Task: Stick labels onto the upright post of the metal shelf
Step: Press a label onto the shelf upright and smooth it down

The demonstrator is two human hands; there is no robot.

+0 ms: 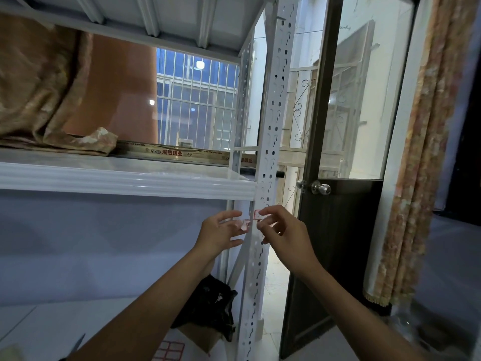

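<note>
The white perforated upright post point(270, 121) of the metal shelf runs from top to bottom just right of centre. A small white label with a red border point(257, 214) lies against the post just below the shelf board point(125, 178). My right hand point(283, 233) pinches this label at its right edge with thumb and forefinger. My left hand point(221, 233) is on the left side of the post, fingers spread, fingertips close to the label and post. A sheet of red-bordered labels point(169, 351) lies on the lower board at the bottom.
A dark door point(338, 243) with a round metal knob point(321, 189) stands open right of the post. A patterned curtain point(426, 152) hangs at far right. A black bag point(208, 306) and a cardboard piece sit on the lower board. Folded cloth point(39, 87) lies on the shelf.
</note>
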